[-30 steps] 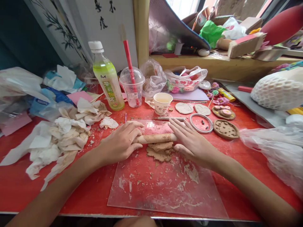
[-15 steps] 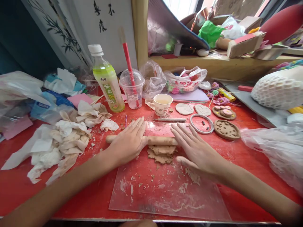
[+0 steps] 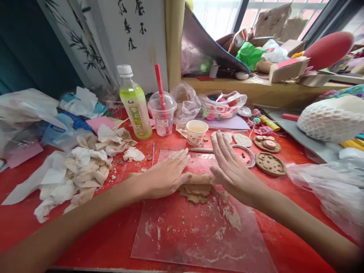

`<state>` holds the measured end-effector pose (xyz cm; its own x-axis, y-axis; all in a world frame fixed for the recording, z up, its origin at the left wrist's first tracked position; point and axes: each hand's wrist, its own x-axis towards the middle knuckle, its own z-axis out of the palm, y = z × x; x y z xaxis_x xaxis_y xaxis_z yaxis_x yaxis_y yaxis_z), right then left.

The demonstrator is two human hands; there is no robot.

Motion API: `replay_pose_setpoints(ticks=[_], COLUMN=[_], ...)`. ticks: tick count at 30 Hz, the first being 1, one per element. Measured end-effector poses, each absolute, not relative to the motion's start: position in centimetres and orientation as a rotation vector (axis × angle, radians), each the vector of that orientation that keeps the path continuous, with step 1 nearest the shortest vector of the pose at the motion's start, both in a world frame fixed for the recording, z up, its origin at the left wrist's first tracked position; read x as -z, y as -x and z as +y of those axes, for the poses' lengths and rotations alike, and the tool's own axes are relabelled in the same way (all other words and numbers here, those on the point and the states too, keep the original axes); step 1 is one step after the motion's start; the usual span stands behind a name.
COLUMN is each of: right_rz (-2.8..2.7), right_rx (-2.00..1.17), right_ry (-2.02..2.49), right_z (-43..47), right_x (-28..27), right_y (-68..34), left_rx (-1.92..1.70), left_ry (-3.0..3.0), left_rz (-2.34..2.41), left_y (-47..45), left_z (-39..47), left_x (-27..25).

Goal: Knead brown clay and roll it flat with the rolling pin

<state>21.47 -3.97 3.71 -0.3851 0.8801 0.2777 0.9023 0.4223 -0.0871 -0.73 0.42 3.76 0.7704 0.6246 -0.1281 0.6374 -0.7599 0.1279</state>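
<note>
Mid-frame, the rolling pin (image 3: 200, 179) runs left-to-right over brown clay (image 3: 196, 193), left hand (image 3: 163, 175) across it; right hand (image 3: 234, 172) blocks my view of its right end. Both hands' fingers (image 3: 222, 147) stretch straight.

Rolling pin (image 3: 199, 179): middle hidden by left hand (image 3: 165, 172), right end by right hand (image 3: 236, 174). Pin covers clay's (image 3: 196, 194) far edge. Ring (image 3: 251, 156) partly blocked. Left forearm (image 3: 85, 220), right forearm (image 3: 307, 227) cut off by frame.

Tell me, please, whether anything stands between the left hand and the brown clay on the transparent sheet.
Yes: the rolling pin lies across the far part of the clay, its left part under the left hand.
</note>
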Motion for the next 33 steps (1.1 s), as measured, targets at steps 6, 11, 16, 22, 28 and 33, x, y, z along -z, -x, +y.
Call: replay_pose_setpoints(ticks=[6, 11, 16, 22, 28, 33], right_rz=[-2.567, -2.64, -2.518, -2.643, -2.565, -2.655], right_rx=[0.311, 0.406, 0.381, 0.46, 0.375, 0.471], right_ry=[1.443, 1.287, 1.565, 1.283, 1.477, 1.254], right_z=[-5.7, -7.7, -4.3, -7.9, -4.9, -6.6], right_x=[-1.5, -1.9, -2.0, -1.4, -1.9, -1.5], right_y=[-20.5, -20.4, -20.0, -20.4, -20.3, -20.6], left_rx=[-0.005, -0.057, -0.085, -0.019, -0.287, -0.253], left_ry=[-2.853, -2.907, -2.795, -2.721, -2.697, -2.78], left_rz=[1.002, 0.918, 1.083, 0.806, 1.193, 1.349], left_y=[0.8, 1.1, 0.1, 2.0, 1.0, 1.4], left_z=[-2.5, -4.3, -1.2, -4.7, -0.4, -2.6], left_x=[-3.1, -2.6, -2.7, -4.2, -2.6, -1.5])
